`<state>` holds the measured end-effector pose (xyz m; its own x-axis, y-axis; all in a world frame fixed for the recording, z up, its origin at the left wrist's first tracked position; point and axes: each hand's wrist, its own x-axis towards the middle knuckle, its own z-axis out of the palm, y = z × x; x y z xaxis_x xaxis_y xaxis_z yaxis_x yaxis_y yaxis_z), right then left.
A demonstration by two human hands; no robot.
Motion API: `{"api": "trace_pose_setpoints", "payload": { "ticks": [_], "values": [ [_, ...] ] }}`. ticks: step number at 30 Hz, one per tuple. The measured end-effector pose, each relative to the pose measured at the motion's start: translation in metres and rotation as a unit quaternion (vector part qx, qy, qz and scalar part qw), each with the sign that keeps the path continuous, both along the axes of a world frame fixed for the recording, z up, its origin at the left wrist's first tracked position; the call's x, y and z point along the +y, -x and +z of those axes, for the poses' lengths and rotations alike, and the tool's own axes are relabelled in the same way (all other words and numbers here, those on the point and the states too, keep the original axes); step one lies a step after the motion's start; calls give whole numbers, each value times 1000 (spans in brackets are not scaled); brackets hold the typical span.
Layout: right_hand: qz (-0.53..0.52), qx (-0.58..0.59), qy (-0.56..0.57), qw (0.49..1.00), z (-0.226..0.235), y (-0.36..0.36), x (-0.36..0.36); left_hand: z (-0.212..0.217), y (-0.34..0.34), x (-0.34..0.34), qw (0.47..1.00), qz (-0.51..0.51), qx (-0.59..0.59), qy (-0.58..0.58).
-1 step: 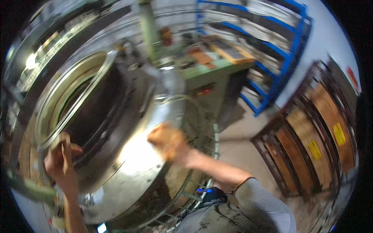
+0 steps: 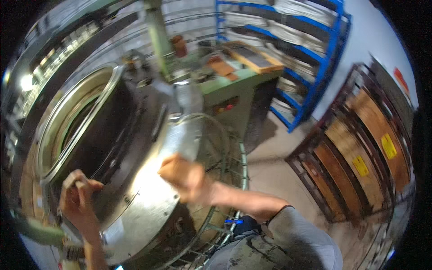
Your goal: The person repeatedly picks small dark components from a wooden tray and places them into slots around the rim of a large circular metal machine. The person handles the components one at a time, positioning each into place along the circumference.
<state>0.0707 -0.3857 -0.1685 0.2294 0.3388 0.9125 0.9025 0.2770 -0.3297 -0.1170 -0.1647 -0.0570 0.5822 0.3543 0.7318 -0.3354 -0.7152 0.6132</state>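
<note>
A large round metal machine (image 2: 148, 223) fills the left side, with a bright sloping outer casing and a dark raised cylinder (image 2: 105, 128). A wide shiny ring (image 2: 111, 83) tops the cylinder. My left hand (image 2: 78, 198) is beside the ring's near edge, its fingers curled in; whatever they may hold cannot be made out. Over the brightly lit part of the casing, my right hand (image 2: 194, 182) is closed on an orange-brown cloth (image 2: 173, 167). Motion blurs this hand, and whether the cloth touches the metal is unclear.
Behind the machine rise a green post (image 2: 158, 40) and a green bench (image 2: 245, 81) bearing a wood-framed tray (image 2: 254, 56). A blue rack (image 2: 299, 112) of white bundles stands farther right. Wooden boards (image 2: 346, 148) with yellow labels lean at right. A metal guard rail (image 2: 244, 166) curves around the machine.
The whole view has shifted slightly. My left hand has come down and right, away from the ring's edge. My right hand has moved a little nearer me, still with the cloth.
</note>
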Motion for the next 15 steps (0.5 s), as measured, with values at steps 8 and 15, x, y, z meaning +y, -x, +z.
{"api": "trace_pose_setpoints", "payload": {
  "ticks": [8,15],
  "values": [
    [-6,-193,5,981,-2,-43,-63,-89,-59,-197,638,-206,50,740],
    [-250,8,129,960,30,-359,-212,-110,-94,-195,934,87,-65,341]
  ]
}}
